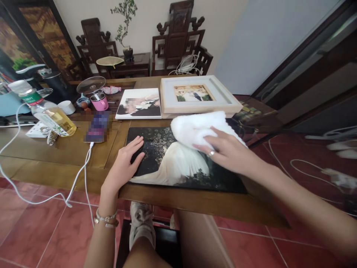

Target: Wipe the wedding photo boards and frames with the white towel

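Note:
A dark photo panel (184,167) with a white gown printed on it lies flat along the front edge of the wooden table. My left hand (125,163) rests on the panel's left edge, fingers stretched out and holding nothing. On the panel's upper right part, my right hand (220,147) grips a white cloth (195,128), pressing it against the surface. The cloth is bunched and covers part of the picture. Just behind it lie a light wooden picture frame (200,96) and a smaller photo panel (139,104).
To the left, a phone (98,126) charges on a white cable. Past it are a bottle of yellow liquid (52,115), a pink cup (99,102) and a glass lid (91,85). Carved chairs (178,41) stand behind the wooden table (64,156).

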Available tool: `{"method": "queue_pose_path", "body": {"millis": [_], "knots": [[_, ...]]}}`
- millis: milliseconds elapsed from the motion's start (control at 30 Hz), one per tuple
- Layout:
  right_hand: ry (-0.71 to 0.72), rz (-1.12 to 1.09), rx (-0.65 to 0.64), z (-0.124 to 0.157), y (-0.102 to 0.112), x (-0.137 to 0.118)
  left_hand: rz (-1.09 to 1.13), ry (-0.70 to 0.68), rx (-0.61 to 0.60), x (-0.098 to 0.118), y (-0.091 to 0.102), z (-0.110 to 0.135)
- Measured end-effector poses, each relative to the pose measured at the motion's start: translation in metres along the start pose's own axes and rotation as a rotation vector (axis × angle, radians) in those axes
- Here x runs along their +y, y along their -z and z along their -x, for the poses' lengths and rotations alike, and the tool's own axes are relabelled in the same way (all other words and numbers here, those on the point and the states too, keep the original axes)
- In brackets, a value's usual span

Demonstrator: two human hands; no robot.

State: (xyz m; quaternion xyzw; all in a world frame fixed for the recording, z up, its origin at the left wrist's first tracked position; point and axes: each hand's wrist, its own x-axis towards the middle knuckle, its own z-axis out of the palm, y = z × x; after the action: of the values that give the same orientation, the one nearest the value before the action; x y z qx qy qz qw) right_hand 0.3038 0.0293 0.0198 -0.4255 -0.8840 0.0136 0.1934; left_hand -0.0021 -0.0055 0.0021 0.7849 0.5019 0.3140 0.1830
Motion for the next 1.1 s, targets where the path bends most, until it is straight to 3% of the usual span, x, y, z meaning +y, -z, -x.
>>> {"method": "queue_pose_path", "body": {"millis": [100,200,367,533,667,833,1100], "knots": [[-0.107,0.014,-0.046,-0.020,-0.001,0.014,0.007,0.000,0.001,0.000,0.000,0.000],[-0.119,0.001,-0.019,-0.019,-0.003,0.011,0.016,0.002,0.005,0.000,0.000,0.000],[0.024,-0.039,0.088,0.026,-0.004,-0.027,0.013,0.010,0.010,0.001,0.000,0.000],[0.183,-0.068,0.101,0.081,0.005,-0.074,0.004,0.009,0.015,0.000,-0.001,0.000],[0.256,-0.087,0.085,0.095,0.011,-0.089,-0.003,0.001,0.018,0.000,-0.001,0.000],[0.160,-0.109,0.062,0.070,0.009,-0.071,-0.006,0.002,0.011,0.001,-0.001,0.000],[-0.017,-0.092,0.011,-0.007,-0.002,-0.025,-0.002,0.000,0.005,0.001,0.000,0.000]]}}
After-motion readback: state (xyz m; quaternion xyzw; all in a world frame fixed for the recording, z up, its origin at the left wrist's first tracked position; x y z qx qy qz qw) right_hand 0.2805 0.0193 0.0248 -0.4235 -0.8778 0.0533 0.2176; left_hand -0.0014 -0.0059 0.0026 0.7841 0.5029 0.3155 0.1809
